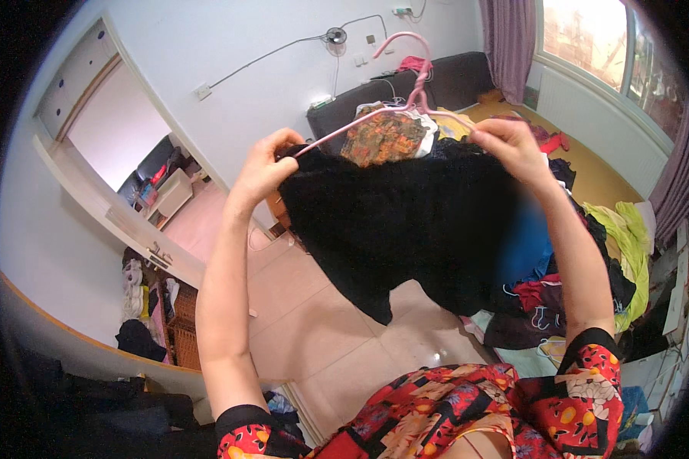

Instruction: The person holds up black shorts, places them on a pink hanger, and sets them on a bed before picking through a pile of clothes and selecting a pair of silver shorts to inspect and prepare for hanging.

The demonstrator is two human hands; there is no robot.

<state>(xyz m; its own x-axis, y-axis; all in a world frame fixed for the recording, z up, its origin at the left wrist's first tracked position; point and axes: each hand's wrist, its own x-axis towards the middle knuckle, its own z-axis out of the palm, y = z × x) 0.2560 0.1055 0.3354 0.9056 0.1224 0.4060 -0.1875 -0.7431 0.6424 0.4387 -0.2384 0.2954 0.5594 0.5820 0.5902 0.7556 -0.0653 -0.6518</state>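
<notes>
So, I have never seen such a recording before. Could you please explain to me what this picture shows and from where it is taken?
There is no machine here: a person works bare-handed. The camera is worn on the head and looks down, so the forearms rise from below; its wide fisheye lens makes straight edges bend. The left hand and right hand hold a pink hanger near its two ends, and a black garment hangs below it. Behind it and to the right, clothes lie piled on what looks like a bed.
</notes>
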